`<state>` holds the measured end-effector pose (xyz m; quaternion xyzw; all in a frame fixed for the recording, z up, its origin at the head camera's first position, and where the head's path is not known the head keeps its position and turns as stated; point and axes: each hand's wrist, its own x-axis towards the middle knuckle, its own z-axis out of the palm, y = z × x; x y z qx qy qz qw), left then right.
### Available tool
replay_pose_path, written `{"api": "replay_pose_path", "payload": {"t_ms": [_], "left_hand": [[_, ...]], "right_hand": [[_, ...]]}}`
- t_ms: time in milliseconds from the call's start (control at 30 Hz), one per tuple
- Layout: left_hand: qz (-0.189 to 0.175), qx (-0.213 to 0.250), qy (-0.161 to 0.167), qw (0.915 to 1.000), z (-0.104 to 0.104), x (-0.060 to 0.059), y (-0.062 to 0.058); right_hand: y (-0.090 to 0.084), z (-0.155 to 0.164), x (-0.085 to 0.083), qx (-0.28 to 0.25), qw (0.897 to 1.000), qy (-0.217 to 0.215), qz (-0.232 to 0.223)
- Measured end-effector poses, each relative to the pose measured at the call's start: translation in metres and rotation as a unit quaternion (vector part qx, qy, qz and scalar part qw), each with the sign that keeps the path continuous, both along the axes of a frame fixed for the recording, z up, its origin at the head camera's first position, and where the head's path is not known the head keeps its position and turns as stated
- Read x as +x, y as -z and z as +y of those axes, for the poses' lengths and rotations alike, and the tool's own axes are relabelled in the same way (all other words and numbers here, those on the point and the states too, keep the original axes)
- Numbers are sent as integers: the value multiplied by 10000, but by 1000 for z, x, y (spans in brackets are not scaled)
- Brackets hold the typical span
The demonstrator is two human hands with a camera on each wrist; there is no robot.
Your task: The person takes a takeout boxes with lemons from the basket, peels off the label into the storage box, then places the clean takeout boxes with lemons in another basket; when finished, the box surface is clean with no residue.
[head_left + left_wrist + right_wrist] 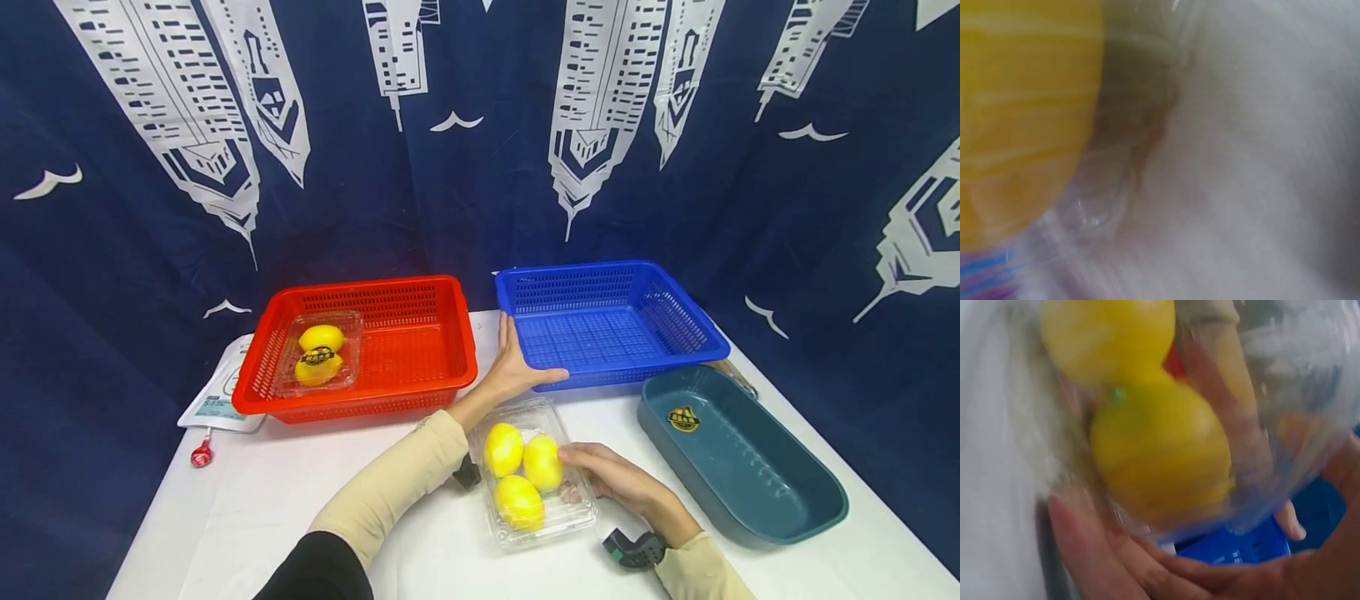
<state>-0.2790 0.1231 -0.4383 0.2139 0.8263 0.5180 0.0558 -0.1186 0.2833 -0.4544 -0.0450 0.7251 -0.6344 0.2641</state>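
Clear rectangular plastic box (557,515) with three yellow oval lemons (520,502): nearside of white table (420,550), can't tell if lifted. Right hand (611,477) grasps its right side, probably to steady the load. Left hand (517,364) holds nothing, fingers extended by blue perforated plastic basket (600,337), maybe bracing it; contact unclear.

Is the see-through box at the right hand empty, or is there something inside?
Not empty: three yellow lemons show through the clear plastic of the see-through box, which the right hand holds at its side.
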Motion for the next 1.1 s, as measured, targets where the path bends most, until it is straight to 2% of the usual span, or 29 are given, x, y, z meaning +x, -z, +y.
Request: {"api": "replay_pose_path", "payload": {"t_ms": [100,233,433,567,700,867,1000,1100], "left_hand": [[101,34,-54,9999,1,1,0],[240,102,-119,9996,3,2,1],[246,174,-161,9994,6,3,0],[138,32,-337,9993,6,4,0],[198,-6,-462,9987,5,3,-3],[384,-28,-320,9987,5,1,-4],[555,-10,-78,9984,5,-1,2],[555,97,15,9984,6,1,9]], "right_hand": [[-3,-2,2,300,9992,239,68],[-15,4,9,623,9972,338,220],[-46,27,19,823,9943,-3,682],[-69,37,20,945,9896,-253,1057],[-91,46,14,1148,9862,-339,1146],[-117,61,1,1669,9763,-183,1363],[-134,74,-12,1781,9729,-13,1472],[-143,85,-22,1669,9758,-43,1410]]}}
